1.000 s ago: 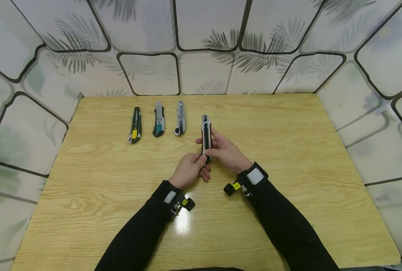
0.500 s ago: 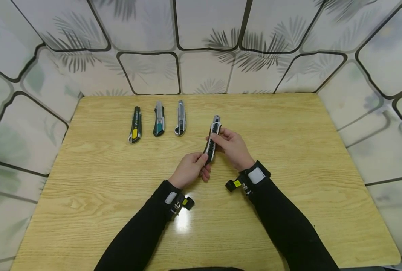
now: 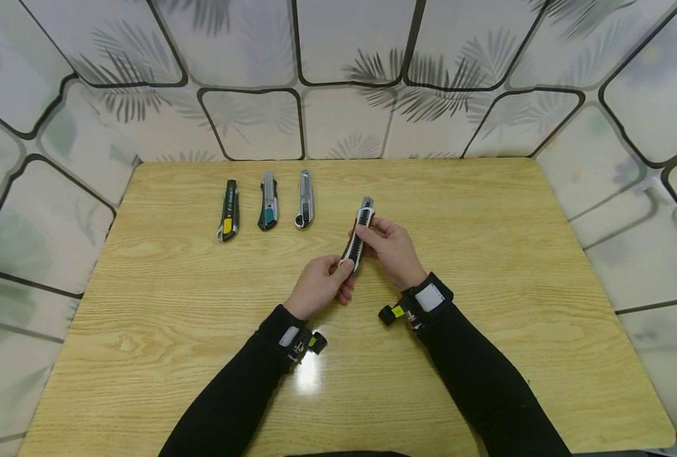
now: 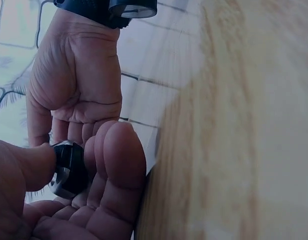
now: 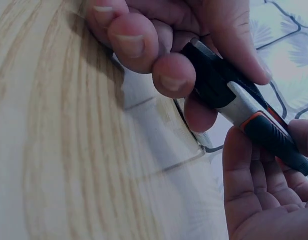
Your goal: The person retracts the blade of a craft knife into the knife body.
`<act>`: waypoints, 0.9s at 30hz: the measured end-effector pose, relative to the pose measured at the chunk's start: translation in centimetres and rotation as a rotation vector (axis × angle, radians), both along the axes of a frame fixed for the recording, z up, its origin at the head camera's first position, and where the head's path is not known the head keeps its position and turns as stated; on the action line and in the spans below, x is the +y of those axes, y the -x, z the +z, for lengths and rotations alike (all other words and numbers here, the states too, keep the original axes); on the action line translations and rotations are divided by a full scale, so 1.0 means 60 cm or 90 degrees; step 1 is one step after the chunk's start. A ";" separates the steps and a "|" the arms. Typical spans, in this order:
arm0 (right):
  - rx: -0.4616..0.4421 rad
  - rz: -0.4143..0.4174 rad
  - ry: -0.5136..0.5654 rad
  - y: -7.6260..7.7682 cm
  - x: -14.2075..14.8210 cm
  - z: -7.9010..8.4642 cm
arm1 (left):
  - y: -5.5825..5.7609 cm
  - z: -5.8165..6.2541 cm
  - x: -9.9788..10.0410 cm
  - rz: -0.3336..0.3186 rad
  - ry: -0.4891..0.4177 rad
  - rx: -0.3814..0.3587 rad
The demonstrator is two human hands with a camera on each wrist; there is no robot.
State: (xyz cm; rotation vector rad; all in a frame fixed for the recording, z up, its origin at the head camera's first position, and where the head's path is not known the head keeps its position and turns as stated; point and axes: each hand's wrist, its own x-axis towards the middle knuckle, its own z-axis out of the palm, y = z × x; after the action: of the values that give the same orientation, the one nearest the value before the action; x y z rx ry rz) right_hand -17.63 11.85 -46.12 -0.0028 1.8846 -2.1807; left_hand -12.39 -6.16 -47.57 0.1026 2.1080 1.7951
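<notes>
A snap-off utility knife [image 3: 363, 219], black with a pale silver edge, is held between both hands above the table, its metal tip pointing away and slightly right. My left hand [image 3: 320, 284] grips its near end between thumb and fingers. Higher up, my right hand [image 3: 396, 252] holds it, thumb laid over the dark strip along its upper face. From the left wrist, the near end of the knife [image 4: 69, 172] shows between thumb and fingers. Orange trim appears on the knife's body [image 5: 264, 127] in the right wrist view.
Lying in a row at the back left are three more utility knives: a dark green one with a yellow slider [image 3: 228, 212], a silver one with a teal slider [image 3: 268, 202] and a silver-grey one [image 3: 304, 200]. Patterned panels [image 3: 346, 120] border the wooden table [image 3: 486, 209].
The knife's far end has swung to the right, from nearly straight to tilted. My right thumb has shifted higher up the knife, while the left hand keeps hold of the near end.
</notes>
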 end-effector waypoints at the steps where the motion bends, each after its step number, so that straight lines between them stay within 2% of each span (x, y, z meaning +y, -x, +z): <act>1: -0.003 -0.005 -0.006 -0.001 0.000 -0.001 | -0.001 0.001 0.001 0.008 0.037 0.032; 6: 0.008 -0.016 -0.060 -0.004 -0.002 -0.003 | -0.004 0.015 0.015 0.071 0.289 0.225; 8: 0.015 -0.013 -0.080 -0.006 -0.003 -0.004 | -0.003 0.025 0.024 0.079 0.364 0.266; 10: 0.015 -0.011 -0.091 -0.007 -0.001 -0.005 | 0.000 0.035 0.033 0.068 0.418 0.285; 12: 0.017 -0.015 -0.109 -0.006 0.002 -0.005 | 0.013 0.043 0.041 0.053 0.437 0.284; 14: 0.022 -0.026 -0.114 -0.003 0.007 -0.004 | 0.037 0.049 0.047 0.040 0.448 0.278; 18: 0.035 -0.050 -0.101 0.005 0.013 0.002 | 0.114 0.063 0.049 0.037 0.470 0.252; 20: 0.033 -0.050 -0.086 0.006 0.012 0.005 | 0.154 0.066 0.048 0.039 0.505 0.230; 22: 0.027 -0.037 -0.080 0.005 0.011 0.008 | 0.186 0.065 0.047 0.045 0.545 0.204; 24: 0.026 -0.019 -0.078 0.004 0.010 0.010 | 0.209 0.061 0.048 0.049 0.588 0.182; 27: 0.031 0.002 -0.075 0.003 0.007 0.010 | 0.224 0.058 0.049 0.057 0.611 0.171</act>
State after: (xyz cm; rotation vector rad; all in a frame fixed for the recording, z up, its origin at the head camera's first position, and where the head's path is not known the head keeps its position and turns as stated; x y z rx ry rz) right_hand -17.84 12.30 -45.54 -0.0371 2.0359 -2.0832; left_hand -25.80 -3.25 -44.11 -0.0100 2.9589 0.6617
